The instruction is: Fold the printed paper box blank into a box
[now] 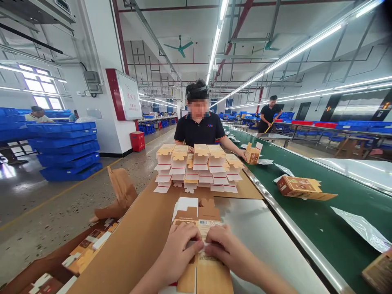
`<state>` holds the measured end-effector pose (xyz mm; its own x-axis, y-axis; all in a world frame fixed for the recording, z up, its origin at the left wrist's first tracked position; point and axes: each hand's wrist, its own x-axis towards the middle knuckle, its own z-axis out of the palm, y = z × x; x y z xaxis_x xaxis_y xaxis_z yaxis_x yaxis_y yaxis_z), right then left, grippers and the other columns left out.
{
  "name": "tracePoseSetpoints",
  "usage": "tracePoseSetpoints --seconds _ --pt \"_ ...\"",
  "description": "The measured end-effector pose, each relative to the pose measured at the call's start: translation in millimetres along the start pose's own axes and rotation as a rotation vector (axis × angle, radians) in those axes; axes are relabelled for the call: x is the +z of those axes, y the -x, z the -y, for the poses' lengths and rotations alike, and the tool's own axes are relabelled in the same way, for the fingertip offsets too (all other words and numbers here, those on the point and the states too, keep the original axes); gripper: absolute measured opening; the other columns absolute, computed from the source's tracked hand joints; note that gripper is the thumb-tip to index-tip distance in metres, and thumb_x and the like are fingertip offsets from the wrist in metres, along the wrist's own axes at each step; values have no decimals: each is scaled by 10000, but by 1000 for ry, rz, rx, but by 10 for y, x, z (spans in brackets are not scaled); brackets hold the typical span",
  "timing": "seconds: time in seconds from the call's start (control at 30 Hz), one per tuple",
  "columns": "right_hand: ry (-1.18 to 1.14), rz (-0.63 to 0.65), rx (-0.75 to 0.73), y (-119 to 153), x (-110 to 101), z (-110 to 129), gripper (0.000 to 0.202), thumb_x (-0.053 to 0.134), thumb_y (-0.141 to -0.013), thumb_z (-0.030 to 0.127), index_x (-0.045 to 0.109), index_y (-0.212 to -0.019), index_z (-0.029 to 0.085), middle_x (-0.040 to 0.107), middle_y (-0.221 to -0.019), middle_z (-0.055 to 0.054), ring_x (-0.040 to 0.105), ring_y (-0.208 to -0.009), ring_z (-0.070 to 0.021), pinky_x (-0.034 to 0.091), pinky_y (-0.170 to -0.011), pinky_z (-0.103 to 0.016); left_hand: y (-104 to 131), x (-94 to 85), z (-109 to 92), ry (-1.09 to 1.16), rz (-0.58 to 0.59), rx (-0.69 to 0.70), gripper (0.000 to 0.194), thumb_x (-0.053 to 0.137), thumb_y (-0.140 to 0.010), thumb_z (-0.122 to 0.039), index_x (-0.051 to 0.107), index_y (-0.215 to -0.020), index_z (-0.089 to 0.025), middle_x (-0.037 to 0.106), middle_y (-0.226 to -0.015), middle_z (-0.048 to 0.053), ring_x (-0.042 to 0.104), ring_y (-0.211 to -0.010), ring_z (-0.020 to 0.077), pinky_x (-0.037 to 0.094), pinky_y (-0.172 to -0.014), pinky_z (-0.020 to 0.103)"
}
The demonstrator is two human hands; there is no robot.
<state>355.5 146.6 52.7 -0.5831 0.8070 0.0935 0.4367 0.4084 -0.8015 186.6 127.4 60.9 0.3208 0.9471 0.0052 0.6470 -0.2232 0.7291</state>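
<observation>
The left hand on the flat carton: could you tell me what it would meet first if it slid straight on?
Probably the right hand: the left hand points inward across the flat carton, fingertips nearly touching.

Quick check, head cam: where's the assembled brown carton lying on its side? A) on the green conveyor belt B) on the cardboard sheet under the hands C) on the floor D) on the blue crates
A: the brown carton lies on its side on the green conveyor belt, to the right of both hands, the left hand and right hand, which press on a flat carton blank.
</observation>
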Motion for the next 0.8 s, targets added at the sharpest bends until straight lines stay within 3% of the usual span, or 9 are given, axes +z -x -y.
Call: tracePoseSetpoints --seconds 0.13,0.23,0.3,0.4,0.47,0.53,0.6,0.7,0.8 --pt "-326 -222 -1 19 178 -161 257 522 -765 362 415 -594 203 435 -663 10 378 -734 -175 262 -773 -345 -20 17 78 199 -47 -70 293 423 -790 -462 432 -643 -208 465 -673 -30 390 -738 164 266 -752 312" --pt "-712 -433 42 -17 203 -329 368 462 -768 525 327 -615 218 333 -609 50 323 -610 -127 319 -656 -285 -12 -103 185 635 -196 -186 345 402 -778 -541 362 -664 -217 391 -634 -52 361 -657 126 294 -668 256" --pt "-926 -587 67 -7 172 -437 438 473 -738 581 258 -619 219 261 -598 72 263 -565 -101 322 -609 -236 40 -177 236 704 -207 -216 357 347 -790 -574 366 -699 -230 431 -697 -43 388 -673 126 327 -637 246" --pt "-1095 -688 91 79 114 -520 476 620 -663 553 296 -605 209 276 -577 78 248 -549 -89 306 -561 -200 186 -147 243 136 -184 2 170 375 -817 -421 424 -833 -260 552 -1069 4 468 -1058 180 325 -916 351" --pt "-1155 -697 101 154 74 -509 439 650 -674 511 345 -604 204 322 -560 74 272 -538 -86 307 -532 -194 274 -46 236 -288 -253 227 151 397 -822 -328 426 -969 -310 513 -1265 -36 362 -1257 139 78 -1075 371" --pt "-1193 -720 80 210 15 -463 404 663 -690 468 374 -601 201 339 -549 72 284 -529 -84 315 -511 -188 309 59 273 -536 -286 367 242 408 -829 -438 419 -1058 -361 547 -1257 -72 428 -1225 118 -26 -1073 341" --pt "-1212 -750 40 241 -86 -401 377 672 -699 421 389 -592 196 349 -544 69 290 -521 -82 321 -487 -183 291 123 377 -683 -275 487 385 401 -778 -599 440 -1084 -370 579 -1228 -76 500 -1160 139 65 -1051 332" --pt "-1224 -801 -31 275 -351 -263 346 669 -713 356 399 -576 189 335 -538 65 272 -507 -80 320 -445 -175 249 145 550 -896 -249 674 493 364 -767 -637 425 -1167 -356 523 -1297 -67 496 -1172 169 289 -955 358" --pt "-1217 -853 -133 365 -779 17 332 612 -763 289 378 -555 181 277 -546 65 238 -499 -79 307 -415 -166 289 162 540 -933 -217 658 498 337 -777 -636 414 -1179 -353 497 -1320 -72 484 -1191 173 388 -912 381"
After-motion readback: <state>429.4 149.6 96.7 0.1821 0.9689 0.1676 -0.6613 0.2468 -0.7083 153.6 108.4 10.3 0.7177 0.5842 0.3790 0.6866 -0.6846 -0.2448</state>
